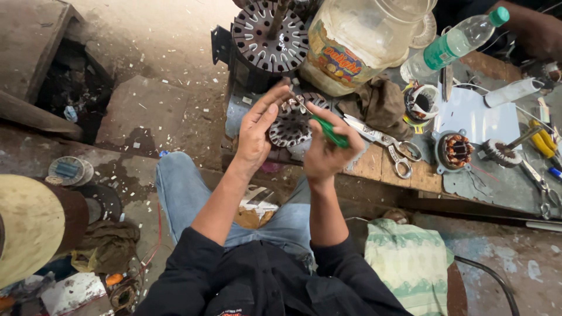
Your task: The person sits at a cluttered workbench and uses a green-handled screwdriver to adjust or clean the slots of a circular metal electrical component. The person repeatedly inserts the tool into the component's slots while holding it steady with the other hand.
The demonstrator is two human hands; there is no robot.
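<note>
Head view: the person is sitting at a low workbench (374, 167) with both hands raised over its near edge. The left hand (256, 131) is opening fairly wide, palm and fingers cupping the rim of a slotted motor stator core (290, 123) and holding it tilted just above the bench. The right hand (325, 147) is closing in a fist-like grip around a green-handled tool (329, 133), whose thin metal tip is pointing into the core's slots near the left fingertips.

Risks, as judged:
- The tip is working very near the left fingers; a slip out of a slot could be jabbing them.
- The core is being supported by one hand only, apparently by its edge; a hard push could be twisting it loose onto the bench or lap.
- Scissors (383, 143) are lying just beside the right hand, blades toward it; a sideways jerk could be striking them.
- A large plastic jar (357, 44) is standing close behind.
</note>
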